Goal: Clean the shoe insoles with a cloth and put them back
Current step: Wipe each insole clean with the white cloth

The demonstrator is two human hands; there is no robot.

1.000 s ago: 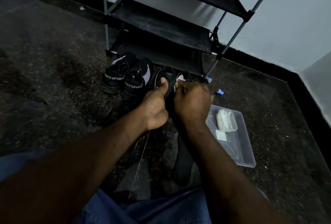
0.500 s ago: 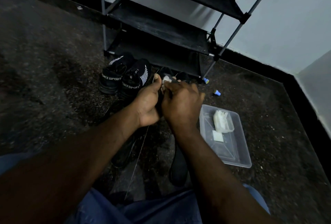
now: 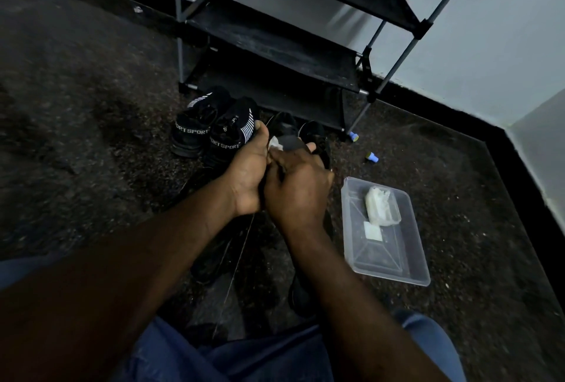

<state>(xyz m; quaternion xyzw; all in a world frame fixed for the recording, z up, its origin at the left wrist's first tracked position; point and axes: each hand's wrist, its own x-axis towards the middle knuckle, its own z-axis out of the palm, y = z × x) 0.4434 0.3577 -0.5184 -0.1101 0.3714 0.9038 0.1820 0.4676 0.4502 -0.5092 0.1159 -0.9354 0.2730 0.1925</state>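
On the dark speckled floor (image 3: 76, 137) in front of you, in the head view, the room closes into a corner: pale walls (image 3: 489, 45) meet a black skirting (image 3: 458, 112) that runs along the floor's far and right edges. A black shoe rack (image 3: 275, 42) with grey poles stands against the far wall, its lowest shelf just above the floor. Just in front of the rack's left end a pair of black shoes (image 3: 195, 128) lettered SPORT sit side by side, heels toward you, and a second pair of black shoes (image 3: 315, 134) lies just beside them, partly hidden behind your hands. Your left hand (image 3: 247, 174) is curled round a dark insole (image 3: 292, 141), thumb up along its left edge, holding it in the air above the floor in front of the shoes. Your right hand (image 3: 298, 189) has its fingers curled over a small white cloth (image 3: 275, 144) and presses it onto the insole's upper end, the two hands touching. To your right a clear plastic tray (image 3: 406, 268) rests flat on the floor with a crumpled clear packet (image 3: 380, 206) and a small white square (image 3: 372, 232) inside. Two small blue caps (image 3: 372, 156) lie on the floor between the tray and the rack's right leg. Your blue jeans (image 3: 244, 357) fill the bottom edge.
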